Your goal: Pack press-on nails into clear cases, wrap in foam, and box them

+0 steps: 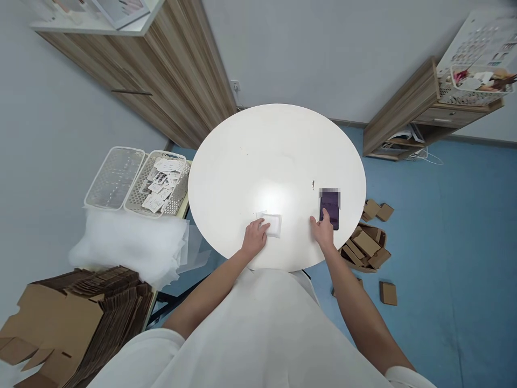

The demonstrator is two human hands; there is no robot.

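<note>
A small white packet in a clear wrapper (273, 224) lies flat near the front of the round white table (278, 140). My left hand (255, 237) rests at its left side, with thumb and fingers apart and the fingertips touching the wrapper's edge. To the right, a dark phone (330, 210) lies face up, its top part pixelated. My right hand (323, 231) is over its lower left, index finger stretched onto the screen and thumb out to the side. Nothing is gripped in the right hand; its other fingers are partly hidden.
On the left stand white plastic baskets, one with printed packets (159, 183), above stacked foam sheets (129, 237) and flattened cardboard boxes (81, 318). Folded brown boxes (365, 245) lie on the blue floor at right. A wooden cabinet (161, 70) and a shelf unit (420, 108) stand behind.
</note>
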